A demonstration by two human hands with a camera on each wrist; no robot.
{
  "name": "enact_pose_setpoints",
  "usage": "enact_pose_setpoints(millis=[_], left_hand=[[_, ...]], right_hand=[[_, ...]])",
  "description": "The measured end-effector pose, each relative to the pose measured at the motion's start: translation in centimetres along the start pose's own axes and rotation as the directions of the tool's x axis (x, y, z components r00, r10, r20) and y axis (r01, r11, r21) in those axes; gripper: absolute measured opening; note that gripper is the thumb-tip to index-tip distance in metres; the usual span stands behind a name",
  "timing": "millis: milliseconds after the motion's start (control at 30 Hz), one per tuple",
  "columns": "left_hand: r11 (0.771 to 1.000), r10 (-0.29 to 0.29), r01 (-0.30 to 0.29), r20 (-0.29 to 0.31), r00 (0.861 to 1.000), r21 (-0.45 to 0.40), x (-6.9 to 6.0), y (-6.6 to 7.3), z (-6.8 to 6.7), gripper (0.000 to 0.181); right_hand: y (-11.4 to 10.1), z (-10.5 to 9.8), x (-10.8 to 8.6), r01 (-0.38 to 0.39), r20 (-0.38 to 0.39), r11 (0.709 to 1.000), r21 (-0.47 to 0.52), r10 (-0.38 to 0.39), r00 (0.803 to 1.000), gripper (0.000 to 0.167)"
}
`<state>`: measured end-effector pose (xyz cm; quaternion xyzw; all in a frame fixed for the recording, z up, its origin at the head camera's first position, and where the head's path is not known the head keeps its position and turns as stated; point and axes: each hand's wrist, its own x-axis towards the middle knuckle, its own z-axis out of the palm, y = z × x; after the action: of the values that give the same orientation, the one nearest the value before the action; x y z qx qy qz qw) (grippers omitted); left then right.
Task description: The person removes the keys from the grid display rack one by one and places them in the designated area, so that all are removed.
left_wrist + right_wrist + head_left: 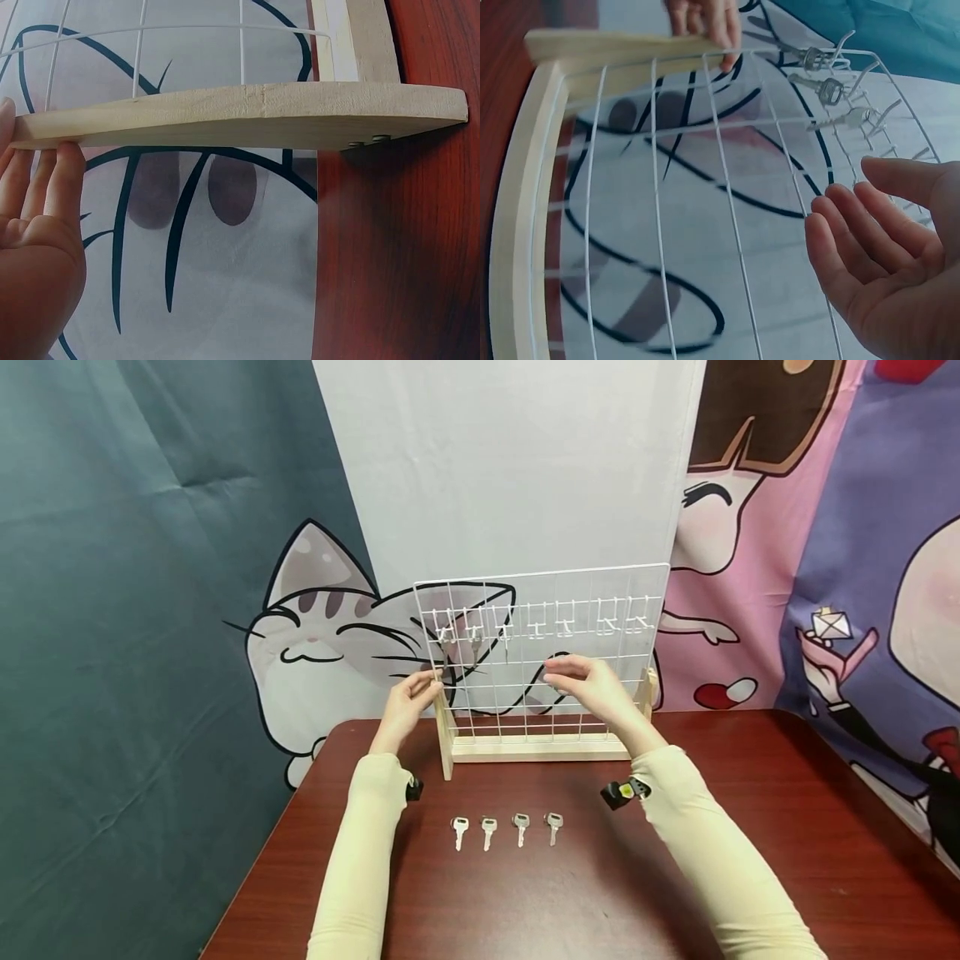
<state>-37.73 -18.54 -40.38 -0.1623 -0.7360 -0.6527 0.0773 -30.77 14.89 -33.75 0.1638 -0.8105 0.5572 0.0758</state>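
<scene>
A white wire grid rack [540,574] stands upright in a pale wooden frame on the table. My left hand [408,700] grips the upper end of its left wooden side post [225,116], thumb on one face and fingertips on the other. Three metal keys [831,91] hang from hooks at the rack's left end. My right hand [596,689] is in front of the grid's right half, below the hooks. In the right wrist view its thumb and fingers are apart, with nothing seen between them. Several silver keys [521,828] lie in a row on the table.
More white hooks [606,627] line the grid to the right of the hanging keys. The frame's wooden base bar [540,749] rests near the back of the brown table [540,910]. Behind it hangs a printed cloth [517,460] with a cartoon cat.
</scene>
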Motion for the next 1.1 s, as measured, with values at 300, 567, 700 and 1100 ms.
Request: enact_pose_setpoints(millis=[300,567,700,1100], left_hand=[[1.000,0.017,-0.017,-0.005,1.000,0.010,-0.3,-0.3,0.4,0.032],[1.000,-0.002,0.002,-0.003,1.000,-0.024,-0.1,0.1,0.0,0.037],[1.000,0.007,-0.007,-0.008,1.000,-0.029,-0.1,0.4,-0.1,0.039],[0.999,0.020,-0.021,-0.015,1.000,-0.031,-0.1,0.0,0.1,0.037]], right_hand=[[-0.9,2.0,1.2,-0.059,0.015,0.985,0.165,0.057,0.998,0.042],[-2.2,3.4,2.7,-0.053,-0.008,0.974,0.221,0.056,0.998,0.046],[-2.6,4.1,3.2,-0.060,-0.003,0.965,0.257,0.063,0.998,0.047],[-2.8,5.4,3.7,-0.114,0.003,0.951,0.289,0.118,0.993,0.049]])
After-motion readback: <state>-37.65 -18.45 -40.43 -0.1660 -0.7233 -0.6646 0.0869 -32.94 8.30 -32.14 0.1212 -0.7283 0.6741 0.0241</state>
